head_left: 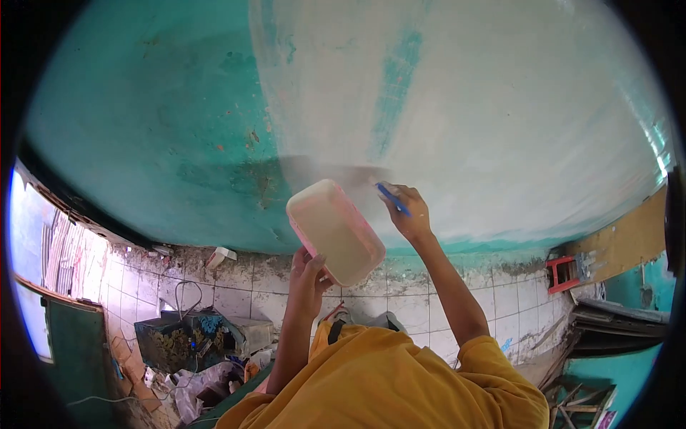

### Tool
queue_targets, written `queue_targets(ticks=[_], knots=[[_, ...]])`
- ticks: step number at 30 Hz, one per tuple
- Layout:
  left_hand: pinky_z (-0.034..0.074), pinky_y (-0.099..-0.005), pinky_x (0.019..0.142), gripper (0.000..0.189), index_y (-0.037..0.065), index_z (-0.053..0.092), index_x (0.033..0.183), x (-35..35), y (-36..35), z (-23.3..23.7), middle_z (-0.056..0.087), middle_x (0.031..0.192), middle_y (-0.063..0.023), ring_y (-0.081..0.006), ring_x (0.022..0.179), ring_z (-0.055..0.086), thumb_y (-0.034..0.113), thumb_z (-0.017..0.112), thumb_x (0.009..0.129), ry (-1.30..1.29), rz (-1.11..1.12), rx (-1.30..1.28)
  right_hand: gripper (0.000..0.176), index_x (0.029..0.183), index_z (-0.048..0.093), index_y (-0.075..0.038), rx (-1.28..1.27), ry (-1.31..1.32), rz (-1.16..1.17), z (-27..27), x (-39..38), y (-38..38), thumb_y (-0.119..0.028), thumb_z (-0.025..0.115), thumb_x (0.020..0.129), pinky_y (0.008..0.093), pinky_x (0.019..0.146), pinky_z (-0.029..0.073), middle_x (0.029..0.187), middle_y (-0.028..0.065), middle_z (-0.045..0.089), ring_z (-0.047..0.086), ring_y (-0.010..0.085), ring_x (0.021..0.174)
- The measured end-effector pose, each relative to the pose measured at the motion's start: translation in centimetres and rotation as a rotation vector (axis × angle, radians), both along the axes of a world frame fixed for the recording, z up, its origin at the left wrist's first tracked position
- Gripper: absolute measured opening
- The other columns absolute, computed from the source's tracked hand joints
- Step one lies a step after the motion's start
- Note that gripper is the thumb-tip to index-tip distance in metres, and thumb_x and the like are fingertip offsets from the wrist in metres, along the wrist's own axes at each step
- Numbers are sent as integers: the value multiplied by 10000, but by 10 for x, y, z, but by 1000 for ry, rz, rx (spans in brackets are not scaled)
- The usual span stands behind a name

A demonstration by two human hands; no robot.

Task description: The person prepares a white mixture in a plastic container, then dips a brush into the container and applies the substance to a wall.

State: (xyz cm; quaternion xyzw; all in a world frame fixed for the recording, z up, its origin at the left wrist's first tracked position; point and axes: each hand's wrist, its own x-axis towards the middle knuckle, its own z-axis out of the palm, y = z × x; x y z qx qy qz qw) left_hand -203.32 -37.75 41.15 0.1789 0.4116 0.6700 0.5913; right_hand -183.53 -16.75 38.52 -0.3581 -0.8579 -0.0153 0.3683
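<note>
In my left hand (309, 275) is a pink rectangular plastic tub (293, 220), gripped by its near long side and tilted. A smooth off-white layer of paint (336, 232) covers its inside. My right hand (409, 211) is closed around a blue-handled paintbrush (394, 199), just right of the tub and close to the wall. The brush's bristle end is hard to make out against the pale surface. Ahead, the wall (464, 129) is coated whitish on the right, with a teal streak showing through, and is bare peeling teal (179, 121) on the left.
White floor tiles (411, 311) run along the wall's foot, dirty at the edge. At lower left are a dark patterned box (168, 343), plastic bags (204, 390) and a cable. A red stool (562, 274) and wooden boards (618, 239) stand at right.
</note>
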Motion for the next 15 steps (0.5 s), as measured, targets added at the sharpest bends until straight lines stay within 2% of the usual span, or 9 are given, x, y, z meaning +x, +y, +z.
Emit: queue_targets(ticks=[2,3,5,6,8,10,12,14,15], knots=[[556,-409,828,609,2,288,1376,7,8,2,495,1253,-133,-219,1067,578,229,613,914,14,-33,4,357,1234,628,-58,-71,326,-25,-6,15,-10,-175,683,902,294,722,520,981,78,700,635,182,780],[555,-408,836,628,-4,274,1385,12,12,3,493,1260,-135,-222,1077,575,226,616,911,24,-58,11,357,1234,628,-58,-82,328,-39,-4,23,-19,-175,683,902,294,722,520,981,78,700,635,182,780],[553,-407,843,641,-8,263,1392,23,21,5,489,1269,-138,-230,1091,571,218,620,911,55,-87,4,412,1281,570,12,-611,918,-64,17,39,-44,-186,665,932,259,686,509,940,80,676,601,113,782],[552,-407,851,654,-13,252,1399,29,26,6,485,1279,-141,-238,1105,566,210,624,910,86,-102,14,412,1281,570,12,-617,927,-85,31,47,-58,-186,665,932,259,686,509,940,80,676,601,113,782],[551,-417,846,624,11,261,1403,45,36,6,492,1290,-146,-246,1101,573,213,603,921,124,-129,0,422,1300,530,35,-656,1115,-73,62,65,-87,-163,647,947,254,651,505,938,70,645,573,90,790],[550,-427,840,596,35,270,1407,60,43,5,499,1302,-150,-254,1096,580,215,582,933,159,-161,-13,413,1293,529,30,-655,1132,-54,87,80,-114,-139,654,938,249,640,506,945,70,644,581,92,782],[523,-447,909,596,26,241,1413,75,50,5,488,1320,-162,-259,1125,568,187,567,940,186,-214,-4,407,1287,528,24,-650,1147,-35,86,96,-132,-115,662,928,244,629,507,951,71,644,588,94,775],[533,-427,899,629,3,235,1410,91,56,6,473,1319,-163,-261,1150,551,180,596,926,169,-281,9,403,1237,561,36,-751,1052,41,79,115,-146,-123,707,896,238,680,507,1001,84,647,612,112,825],[543,-408,889,662,-20,230,1408,99,59,6,458,1318,-163,-263,1174,535,174,624,912,149,-324,29,335,1167,606,29,-761,998,-71,82,116,-152,-101,719,879,250,644,511,977,89,660,611,108,766]])
